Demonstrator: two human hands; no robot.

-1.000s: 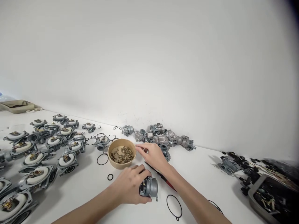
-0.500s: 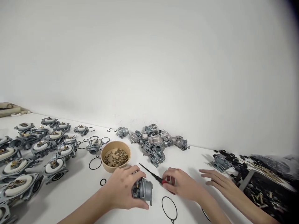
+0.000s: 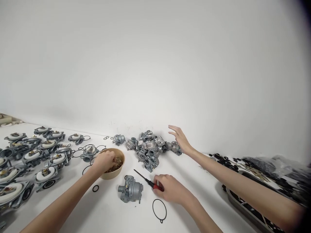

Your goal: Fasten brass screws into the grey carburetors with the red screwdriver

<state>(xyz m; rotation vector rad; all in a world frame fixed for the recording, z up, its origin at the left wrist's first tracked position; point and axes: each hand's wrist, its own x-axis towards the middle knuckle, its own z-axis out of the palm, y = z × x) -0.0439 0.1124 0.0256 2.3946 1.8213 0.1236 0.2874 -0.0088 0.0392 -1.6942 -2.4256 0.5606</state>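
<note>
My left hand [image 3: 106, 161] dips into a round tan bowl [image 3: 123, 158] of small brass-coloured screws [image 3: 118, 163]. Its fingers are curled down at the screws, and what is between the tips is hidden. My right hand [image 3: 170, 188] is closed around the red and black handle of a screwdriver [image 3: 149, 182], whose shaft points up and left toward the bowl. Between my hands a grey metal carburetor [image 3: 131, 190] rests on its side on the white table, touched by neither hand. A thin black gasket ring [image 3: 159, 211] lies below my right hand.
Another person's open hand [image 3: 181, 139] reaches in from the right, by a pile of carburetors [image 3: 149, 147]. Several carburetor bodies with white floats [image 3: 45, 174] cover the left side. A metal tray [image 3: 240, 207] and black small parts [image 3: 223, 161] lie at right.
My left hand has let go of the carburetor and moved into the screw bowl. The other person's hand has swung left toward the pile. My right hand keeps the screwdriver.
</note>
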